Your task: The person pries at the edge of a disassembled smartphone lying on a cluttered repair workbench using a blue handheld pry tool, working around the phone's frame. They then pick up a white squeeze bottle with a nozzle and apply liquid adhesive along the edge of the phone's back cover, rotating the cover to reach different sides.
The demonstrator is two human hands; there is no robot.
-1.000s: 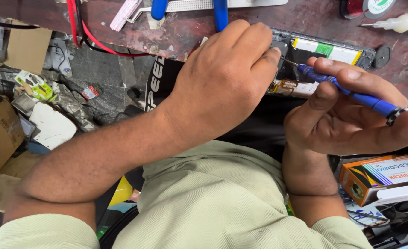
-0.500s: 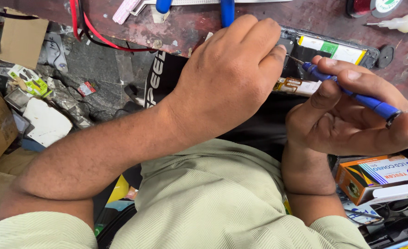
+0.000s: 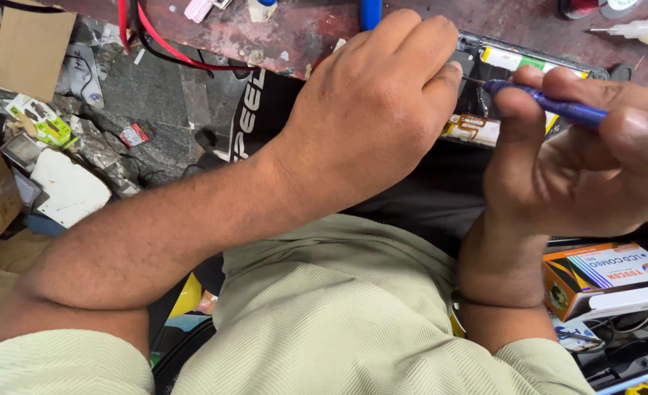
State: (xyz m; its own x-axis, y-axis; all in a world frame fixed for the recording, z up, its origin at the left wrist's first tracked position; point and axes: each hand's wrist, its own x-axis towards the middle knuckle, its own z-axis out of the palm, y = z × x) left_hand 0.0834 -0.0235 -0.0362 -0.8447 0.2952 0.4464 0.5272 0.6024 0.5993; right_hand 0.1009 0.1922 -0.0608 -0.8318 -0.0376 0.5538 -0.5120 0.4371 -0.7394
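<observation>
An opened phone (image 3: 518, 80) with its inner parts exposed is lying at the near edge of the worn red worktop (image 3: 302, 29), and is largely covered by the left hand (image 3: 371, 117), whose fingers are curled down onto it. A blue screwdriver (image 3: 551, 106) is pinched between thumb and fingers of the right hand (image 3: 587, 168), its tip resting on the phone beside the left fingertips. Red cables (image 3: 163, 51) are draped over the worktop's left edge.

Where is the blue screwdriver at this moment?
In the head view the blue screwdriver is at upper right, held in the right hand, its tip at the opened phone beside the left hand.
</observation>
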